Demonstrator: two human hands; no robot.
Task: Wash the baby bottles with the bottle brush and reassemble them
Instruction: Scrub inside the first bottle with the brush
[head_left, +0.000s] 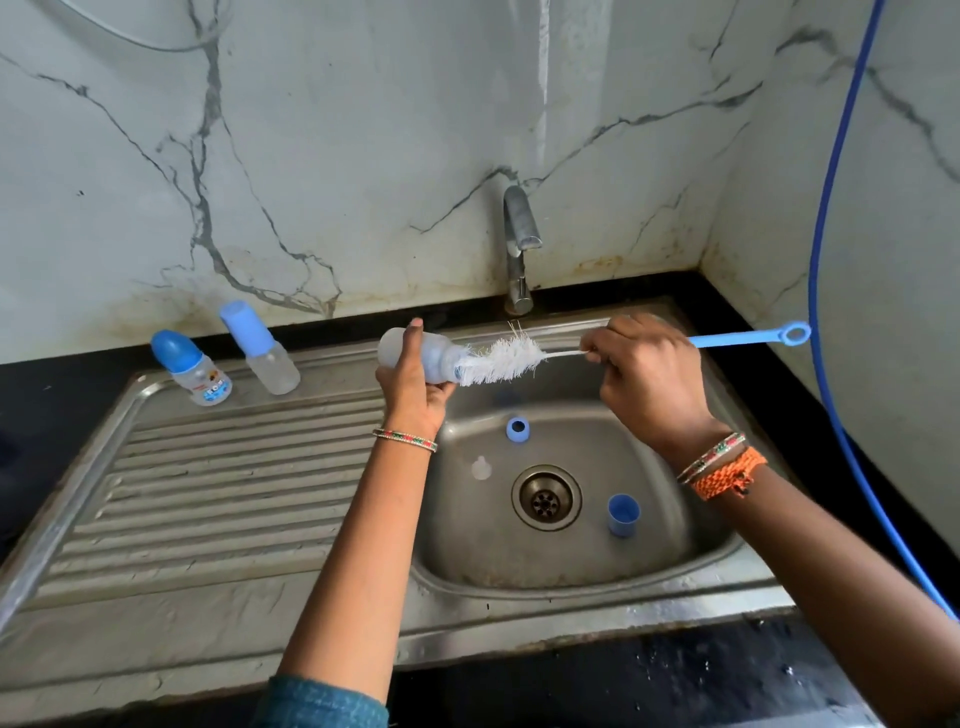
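1. The sink (675, 577) is the landmark here: a steel basin with a ribbed draining board to its left, set in a black tabletop (727, 670), with marble-look wall panels behind and a tap (521, 244) at its back edge. No water seems to run from the tap.
2. A blue hose (815, 291) hangs down the wall to the right of the sink.
3. Above the sink's back left corner, the left hand (415, 384) grips the open bottle (415, 356) on its side, fingers wrapped around the body, mouth pointing right.
4. The right hand (647, 374) is above the sink's back edge. Its fingers pinch the bottle brush (501, 361) at the thin stem; the blue handle sticks out to the right.
5. The bristle head is just at the bottle mouth, mostly outside. To do this step well, I think the brush should go in straight along the bottle axis, reach the bottom and turn, while the left hand holds firmly.
6. Two assembled bottles (191, 368) stand on the draining board, left of the sink, near the wall.
7. Inside the sink lie a blue cap (623, 514) right of the drain, a blue ring (517, 429) behind it and a clear nipple (481, 467) left of it, all waiting for washing and reassembly.
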